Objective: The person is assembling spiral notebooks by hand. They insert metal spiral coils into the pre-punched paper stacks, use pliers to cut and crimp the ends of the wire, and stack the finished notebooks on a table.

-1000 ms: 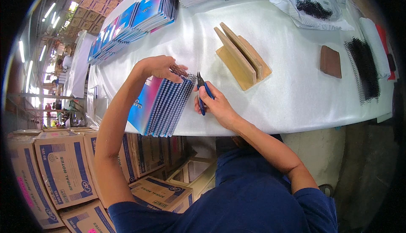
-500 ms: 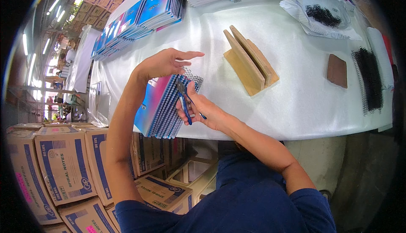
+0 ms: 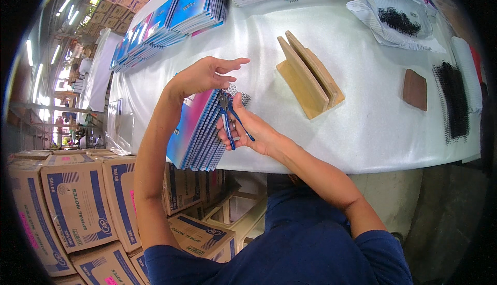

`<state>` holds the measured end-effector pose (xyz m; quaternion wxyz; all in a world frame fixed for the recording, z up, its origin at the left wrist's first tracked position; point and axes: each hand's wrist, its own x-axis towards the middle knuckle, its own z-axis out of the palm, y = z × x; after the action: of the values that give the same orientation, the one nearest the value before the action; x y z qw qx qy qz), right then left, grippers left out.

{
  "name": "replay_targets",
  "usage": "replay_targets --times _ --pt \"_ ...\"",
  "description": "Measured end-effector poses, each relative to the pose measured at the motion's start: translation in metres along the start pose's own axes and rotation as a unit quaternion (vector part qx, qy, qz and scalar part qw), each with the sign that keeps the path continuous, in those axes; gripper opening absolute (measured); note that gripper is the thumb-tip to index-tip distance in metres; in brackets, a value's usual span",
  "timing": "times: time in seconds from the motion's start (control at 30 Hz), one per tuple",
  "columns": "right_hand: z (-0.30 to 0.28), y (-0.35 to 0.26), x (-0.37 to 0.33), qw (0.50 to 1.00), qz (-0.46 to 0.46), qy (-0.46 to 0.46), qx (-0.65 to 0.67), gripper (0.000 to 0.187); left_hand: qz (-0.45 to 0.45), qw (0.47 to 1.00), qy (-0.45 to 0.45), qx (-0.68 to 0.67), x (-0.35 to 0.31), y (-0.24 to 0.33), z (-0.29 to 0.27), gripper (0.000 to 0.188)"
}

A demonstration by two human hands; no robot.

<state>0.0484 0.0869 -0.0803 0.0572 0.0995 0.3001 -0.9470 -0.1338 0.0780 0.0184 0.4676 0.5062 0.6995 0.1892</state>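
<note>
A stack of spiral notebooks with blue and pink covers lies at the near left edge of the table, coil bindings toward the right. In my right hand is a pair of pliers with blue handles, the handles spread apart. The jaws are at the far end of the coils; whether they grip a wire is too small to tell. My left hand hovers over the far end of the stack, index finger stretched out and the others loosely bent. Nothing shows in it, though its underside is hidden.
A wooden stand with two upright boards stands mid-table. More notebook stacks line the far side. To the right are a brown block, black coils and a white wrapper holding coils. Cardboard boxes are piled at left.
The pliers' handles have spread a little wider in my right hand, and its thumb has lifted slightly. My left hand stays in nearly the same place over the notebooks.
</note>
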Motion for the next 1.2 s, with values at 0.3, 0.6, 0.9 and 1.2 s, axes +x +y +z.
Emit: replay_targets --times 0.3,0.6,0.9,1.2 --pt "0.003 0.002 -0.002 0.996 0.034 0.011 0.078 0.075 -0.018 0.999 -0.013 0.043 0.007 0.002 0.001 0.063" --pt "0.004 0.012 -0.004 0.999 0.007 0.037 0.018 0.079 0.049 0.998 0.004 0.033 0.006 -0.005 0.005 0.052" --pt "-0.007 0.012 0.003 0.999 0.003 0.008 0.05 0.077 0.031 0.995 0.001 0.091 0.011 -0.014 0.001 0.057" --pt "-0.004 0.014 0.0 0.996 0.029 0.027 0.083 0.074 -0.009 0.987 -0.02 0.159 0.017 0.002 0.011 0.066"
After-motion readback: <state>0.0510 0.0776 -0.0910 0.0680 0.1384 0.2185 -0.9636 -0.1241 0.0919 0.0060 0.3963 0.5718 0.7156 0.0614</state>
